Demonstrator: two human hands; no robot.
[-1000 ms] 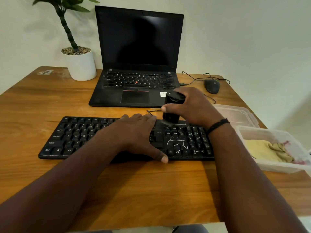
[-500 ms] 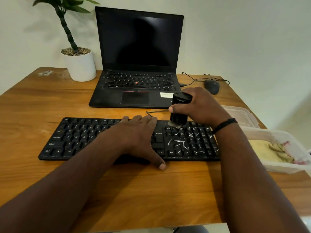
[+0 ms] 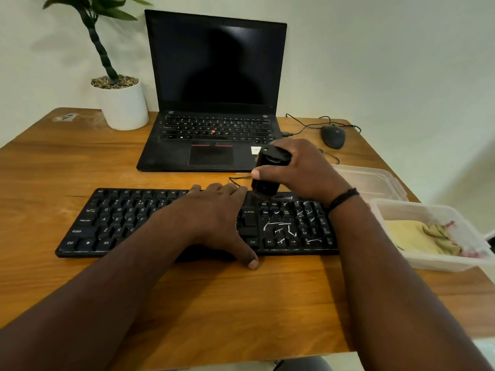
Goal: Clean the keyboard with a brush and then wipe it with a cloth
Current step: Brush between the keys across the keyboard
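Note:
A black keyboard (image 3: pixel 120 220) lies across the wooden desk, with white debris scattered over the keys on its right side. My left hand (image 3: pixel 214 218) rests flat on the middle of the keyboard, fingers straight, thumb over the front edge. My right hand (image 3: pixel 300 170) grips a black brush (image 3: pixel 267 172) upright, its bristles touching the keyboard's top edge just right of the Enter key. A yellow cloth (image 3: pixel 417 236) lies in a clear plastic container (image 3: pixel 439 263) at the right.
An open black laptop (image 3: pixel 214 103) stands behind the keyboard. A white pot with a plant (image 3: pixel 120 105) is at the back left. A black mouse (image 3: pixel 333 136) with its cable sits at the back right, and a container lid (image 3: pixel 372 180) lies beside the container.
My right hand has shifted the brush slightly along the keyboard's top edge, right and then back left. My left hand has stayed on the keyboard.

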